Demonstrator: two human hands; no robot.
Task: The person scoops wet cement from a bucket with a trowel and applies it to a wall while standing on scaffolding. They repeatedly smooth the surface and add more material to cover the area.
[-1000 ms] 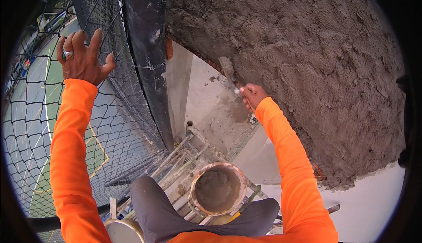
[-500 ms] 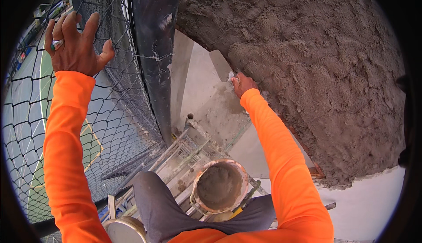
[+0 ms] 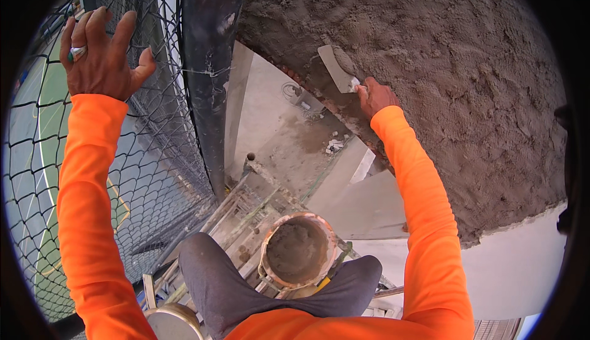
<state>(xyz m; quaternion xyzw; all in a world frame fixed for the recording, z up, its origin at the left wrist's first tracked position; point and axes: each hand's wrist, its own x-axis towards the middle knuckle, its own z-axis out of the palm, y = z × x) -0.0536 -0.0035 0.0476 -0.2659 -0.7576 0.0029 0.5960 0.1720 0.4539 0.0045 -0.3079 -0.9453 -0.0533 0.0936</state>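
My right hand is closed around the handle of a trowel. The trowel's flat blade lies against wet grey mortar near the lower left edge of the coated wall. High on the left, my left hand rests against a black chain-link fence. Its fingers are spread and the thumb stands apart; a ring shows on one finger. A bucket with mortar inside stands between my knees. Contact between the fingertips and individual wires is hard to make out.
A dark upright post stands between the fence and the wall. Scaffold poles and planks lie under me, with a drop to a floor holding white debris. A round container sits beside my left leg. Past the fence lies a marked court.
My right hand and the trowel have moved right, from the mortar's edge onto its surface. The view has shifted slightly; my left hand stays at the fence.
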